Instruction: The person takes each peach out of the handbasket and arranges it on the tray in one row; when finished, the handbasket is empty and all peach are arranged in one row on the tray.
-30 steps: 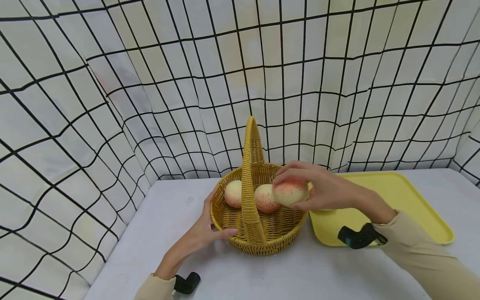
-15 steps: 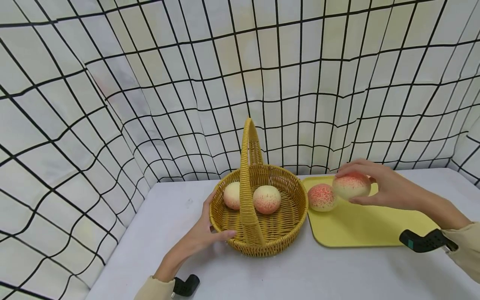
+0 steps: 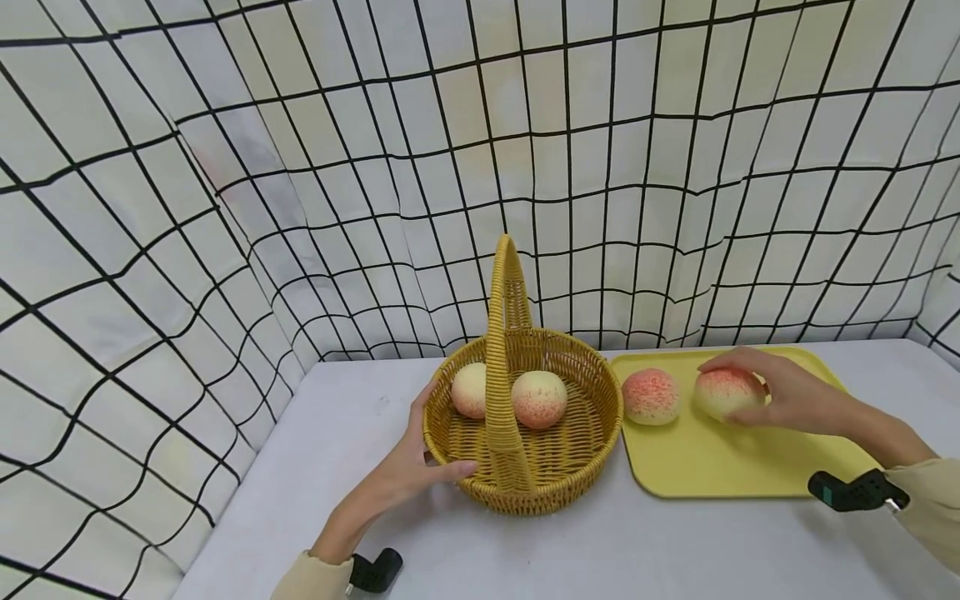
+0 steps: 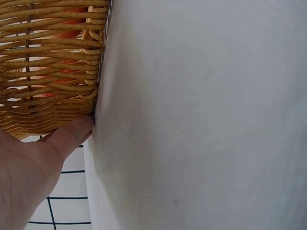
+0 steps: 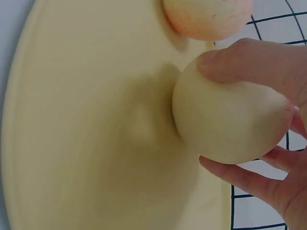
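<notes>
A round yellow wicker basket [image 3: 551,492] with a tall arched handle holds two pale peaches, one peach [image 3: 540,400] right of the handle and another peach [image 3: 468,390] partly hidden behind it. My left hand [image 3: 420,454] grips the basket's left side, thumb along the front; in the left wrist view its fingers sit low against the weave [image 4: 53,105]. Over the yellow tray [image 3: 697,467], my right hand [image 3: 787,392] holds a pale, red-topped peach [image 3: 726,393] between thumb and fingers. This peach sits right at the tray surface in the right wrist view. A redder peach [image 3: 651,397] lies beside it, on the tray's left part.
The basket stands close against the tray's left edge on a white-covered table [image 3: 570,558]. White sheeting behind a black grid net [image 3: 570,167] encloses the back and left side. A black device [image 3: 858,492] is strapped at the right wrist, another [image 3: 375,571] at the left.
My right hand has carried a peach from over the basket rightward and then down to the tray, right of the redder peach. The left hand keeps its grip on the basket.
</notes>
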